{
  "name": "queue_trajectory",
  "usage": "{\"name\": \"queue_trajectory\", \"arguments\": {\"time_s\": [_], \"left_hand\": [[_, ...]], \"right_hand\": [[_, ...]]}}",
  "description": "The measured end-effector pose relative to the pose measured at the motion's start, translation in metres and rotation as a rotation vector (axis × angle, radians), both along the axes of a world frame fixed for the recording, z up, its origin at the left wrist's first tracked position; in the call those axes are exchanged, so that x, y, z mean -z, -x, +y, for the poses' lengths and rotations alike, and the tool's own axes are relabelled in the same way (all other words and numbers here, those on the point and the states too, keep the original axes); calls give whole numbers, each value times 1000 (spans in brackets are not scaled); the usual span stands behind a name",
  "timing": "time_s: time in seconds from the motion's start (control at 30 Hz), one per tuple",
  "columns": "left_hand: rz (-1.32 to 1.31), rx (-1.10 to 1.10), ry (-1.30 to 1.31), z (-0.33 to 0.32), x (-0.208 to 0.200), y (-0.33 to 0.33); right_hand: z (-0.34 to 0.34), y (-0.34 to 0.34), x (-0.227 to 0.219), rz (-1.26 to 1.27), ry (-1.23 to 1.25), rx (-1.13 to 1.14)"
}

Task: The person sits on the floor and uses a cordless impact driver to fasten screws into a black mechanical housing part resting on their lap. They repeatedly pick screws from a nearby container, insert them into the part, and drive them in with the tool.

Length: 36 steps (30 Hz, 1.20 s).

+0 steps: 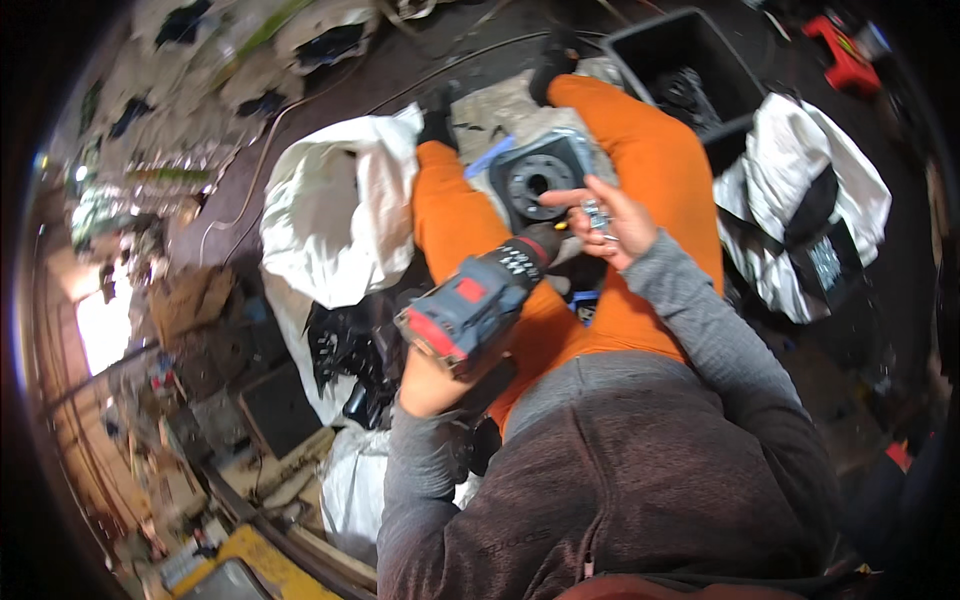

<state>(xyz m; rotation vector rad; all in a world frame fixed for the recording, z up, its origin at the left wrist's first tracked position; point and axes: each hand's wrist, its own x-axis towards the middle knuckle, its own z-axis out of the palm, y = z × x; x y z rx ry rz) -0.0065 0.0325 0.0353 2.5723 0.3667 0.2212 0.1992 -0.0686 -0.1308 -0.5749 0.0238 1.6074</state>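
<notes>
My left hand (432,383) is wrapped round the grip of a blue, red and black cordless drill (468,302). The drill's chuck points away from me, toward a black square part (520,205) with a round, holed flange and a dark centre opening. That part sits between my knees. Over its right edge, my right hand (622,222) has several small shiny metal fasteners (597,214) in its curled fingers, likely screws, too small to tell exactly. Its index finger stretches left across the part. The drill's tip is close to this hand, and I cannot tell whether they touch.
An open white sack (318,225) stands by my left leg, with black plastic pieces (350,350) beside it. A grey bin (655,45) with black contents is at far right, near another white sack (790,150). A red tool (842,58) lies beyond. A cable (275,140) crosses the floor.
</notes>
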Motion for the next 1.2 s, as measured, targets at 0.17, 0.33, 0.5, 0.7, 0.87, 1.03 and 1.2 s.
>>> {"name": "queue_trajectory", "arguments": {"time_s": [0.17,0.33,0.5,0.7,0.87,1.03,1.2], "left_hand": [[-6,-52,199,3,7,1],[54,-98,320,2,6,4],[66,-10,226,2,3,-6],[142,-25,242,11,0,1],[173,-166,362,13,1,4],[254,25,210,20,-1,1],[291,4,226,10,10,2]], "right_hand": [[-4,4,-16,-362,81,-121],[-3,8,-7,-409,126,-146],[4,12,-11,-445,152,-162],[0,2,0,-328,159,-63],[-8,8,9,38,116,-24],[-9,18,19,132,139,12],[-19,30,38,242,204,-54]]}}
